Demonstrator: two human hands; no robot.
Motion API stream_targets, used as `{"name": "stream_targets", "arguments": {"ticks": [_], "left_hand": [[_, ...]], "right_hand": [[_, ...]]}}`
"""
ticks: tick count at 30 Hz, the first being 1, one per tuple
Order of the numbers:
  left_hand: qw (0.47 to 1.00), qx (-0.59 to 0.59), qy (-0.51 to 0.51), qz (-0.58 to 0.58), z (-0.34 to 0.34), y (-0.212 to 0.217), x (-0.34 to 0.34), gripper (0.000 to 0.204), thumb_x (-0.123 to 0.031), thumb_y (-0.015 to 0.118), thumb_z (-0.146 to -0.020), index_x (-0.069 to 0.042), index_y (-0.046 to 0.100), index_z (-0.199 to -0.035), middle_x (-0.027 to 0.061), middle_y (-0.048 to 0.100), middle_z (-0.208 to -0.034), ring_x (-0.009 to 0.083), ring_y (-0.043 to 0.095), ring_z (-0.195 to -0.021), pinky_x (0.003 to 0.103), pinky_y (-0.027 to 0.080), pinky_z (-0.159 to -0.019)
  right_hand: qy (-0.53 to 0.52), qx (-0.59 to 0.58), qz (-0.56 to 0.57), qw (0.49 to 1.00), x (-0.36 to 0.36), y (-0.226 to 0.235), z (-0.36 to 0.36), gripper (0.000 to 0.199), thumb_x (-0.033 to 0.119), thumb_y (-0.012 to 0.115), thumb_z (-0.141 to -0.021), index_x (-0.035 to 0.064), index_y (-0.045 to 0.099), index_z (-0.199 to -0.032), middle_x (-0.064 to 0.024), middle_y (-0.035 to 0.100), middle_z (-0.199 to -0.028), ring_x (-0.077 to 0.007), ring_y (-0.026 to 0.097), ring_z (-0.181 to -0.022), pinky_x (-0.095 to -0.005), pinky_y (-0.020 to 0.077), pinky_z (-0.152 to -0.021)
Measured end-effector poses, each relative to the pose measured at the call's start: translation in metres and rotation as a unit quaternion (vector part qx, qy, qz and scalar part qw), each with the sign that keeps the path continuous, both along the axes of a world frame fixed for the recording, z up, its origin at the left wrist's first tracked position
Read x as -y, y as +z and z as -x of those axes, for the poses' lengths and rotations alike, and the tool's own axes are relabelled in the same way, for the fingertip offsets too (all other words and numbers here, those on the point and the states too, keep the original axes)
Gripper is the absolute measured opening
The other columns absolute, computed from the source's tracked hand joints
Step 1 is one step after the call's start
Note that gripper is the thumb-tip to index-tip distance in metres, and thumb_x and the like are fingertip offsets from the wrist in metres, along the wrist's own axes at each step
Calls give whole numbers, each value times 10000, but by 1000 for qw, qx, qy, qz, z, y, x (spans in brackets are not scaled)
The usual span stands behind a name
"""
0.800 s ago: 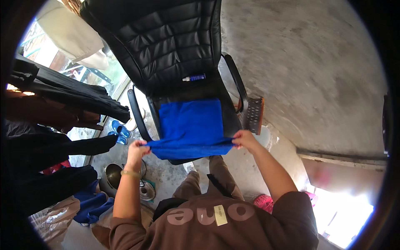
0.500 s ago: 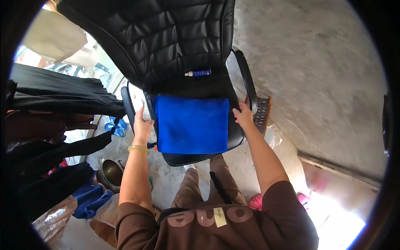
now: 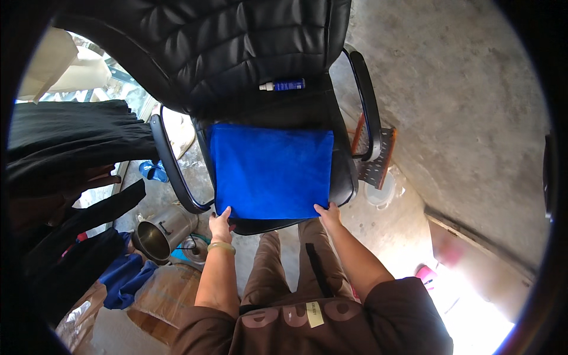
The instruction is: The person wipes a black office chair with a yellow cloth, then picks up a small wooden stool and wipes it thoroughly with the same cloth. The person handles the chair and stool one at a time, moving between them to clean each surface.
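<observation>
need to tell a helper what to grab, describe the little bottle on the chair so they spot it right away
Find the black office chair. Where its backrest meets the seat, above the blue cloth, lies the small bottle on its side: blue body, white cap, the only bottle there.

Blue cloth (image 3: 269, 171) lay flat and squared on the seat of the black chair (image 3: 236, 53), covering most of it. Left hand (image 3: 220, 223) gripped the cloth's near left corner at the seat's front edge; right hand (image 3: 328, 214) rested on the near right corner. Small blue bottle (image 3: 284, 86) lay on its side at the seat's back edge, against the backrest. Metal pot (image 3: 158, 234) stood on the floor left of the chair.
</observation>
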State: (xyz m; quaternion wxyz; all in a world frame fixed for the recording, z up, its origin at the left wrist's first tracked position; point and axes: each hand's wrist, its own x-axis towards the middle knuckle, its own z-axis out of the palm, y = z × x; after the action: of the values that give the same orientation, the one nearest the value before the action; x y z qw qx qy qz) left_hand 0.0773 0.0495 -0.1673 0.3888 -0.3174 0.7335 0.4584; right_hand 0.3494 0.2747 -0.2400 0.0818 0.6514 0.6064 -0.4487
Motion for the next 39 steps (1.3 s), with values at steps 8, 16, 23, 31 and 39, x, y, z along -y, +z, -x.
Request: {"name": "stream_targets", "arguments": {"ticks": [8,16,23,31,39], "left_hand": [[986,97,117,-67,2,-26,13,367,-248,725,-766,-100,533,-1042,6,602,-829,135,553,-685,275,462,-579],[980,30,125,-153,-6,9,6,289,-62,683,-759,-34,517,-994,83,617,-870,184,626,-720,260,541,-537],[972,28,79,-220,-9,21,8,288,-79,651,-795,-69,534,-1059,45,629,-911,151,615,-744,285,535,-660],[911,151,92,-372,2,35,26,669,-622,387,-888,-91,440,-1291,89,526,-1263,275,471,-1184,406,344,-1022],[965,108,-4,-237,2,16,31,488,-485,579,-857,-135,514,-1191,16,591,-1146,163,551,-993,399,406,-851]], "right_hand": [[-152,-81,162,972,-12,44,13,446,298,749,-724,19,587,-1032,-82,634,-866,-176,606,-735,-282,508,-555],[-50,-121,-49,990,-12,128,64,337,180,708,-740,-14,545,-962,-147,604,-937,-245,608,-784,-352,507,-654],[311,-186,-312,878,25,189,155,275,154,643,-752,22,513,-954,-163,521,-981,-350,585,-833,-404,510,-673],[535,-265,-165,785,126,163,211,379,196,700,-717,18,498,-983,-160,480,-1086,-305,535,-954,-402,487,-731],[486,-229,-70,840,119,145,157,364,153,650,-781,28,536,-1103,-124,464,-1280,-288,465,-1167,-401,444,-901]]}}
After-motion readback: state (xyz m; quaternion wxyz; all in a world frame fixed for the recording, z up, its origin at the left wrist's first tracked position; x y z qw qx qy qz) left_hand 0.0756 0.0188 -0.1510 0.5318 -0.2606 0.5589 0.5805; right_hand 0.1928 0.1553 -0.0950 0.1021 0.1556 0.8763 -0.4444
